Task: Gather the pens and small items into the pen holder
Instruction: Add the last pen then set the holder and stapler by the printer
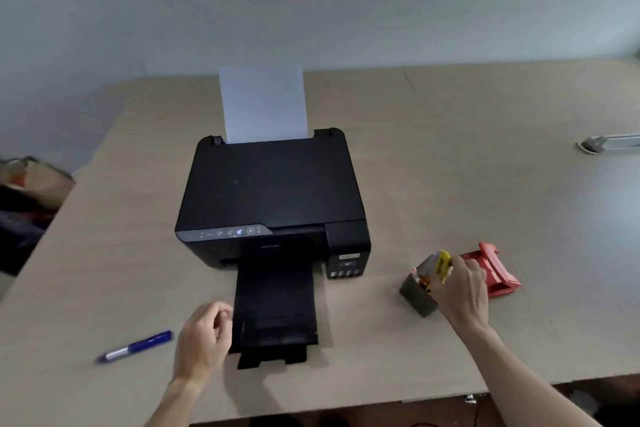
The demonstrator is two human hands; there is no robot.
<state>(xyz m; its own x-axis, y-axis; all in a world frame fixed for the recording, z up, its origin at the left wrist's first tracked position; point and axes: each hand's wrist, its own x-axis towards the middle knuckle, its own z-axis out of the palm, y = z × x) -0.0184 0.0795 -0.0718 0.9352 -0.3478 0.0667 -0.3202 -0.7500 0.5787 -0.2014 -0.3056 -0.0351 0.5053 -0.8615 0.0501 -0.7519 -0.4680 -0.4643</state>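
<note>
Pen holder (417, 291) under right hand (462, 291), fingers pinching yellow item (442, 264), left hand (202, 336) loosely curled, empty, blue pen (135, 347) beside it

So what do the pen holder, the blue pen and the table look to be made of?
Pen holder: dark, matte, flat-sided, probably plastic, though blur leaves fabric or card possible. Blue pen: glossy blue barrel with a silvery end, likely plastic. Table: pale wood-grain surface with a flat, even sheen, probably laminate rather than solid wood.

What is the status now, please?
Right hand holding yellow item at pen holder. Left hand loosely curled, empty. Blue pen still on table. Nothing in the way.
</note>
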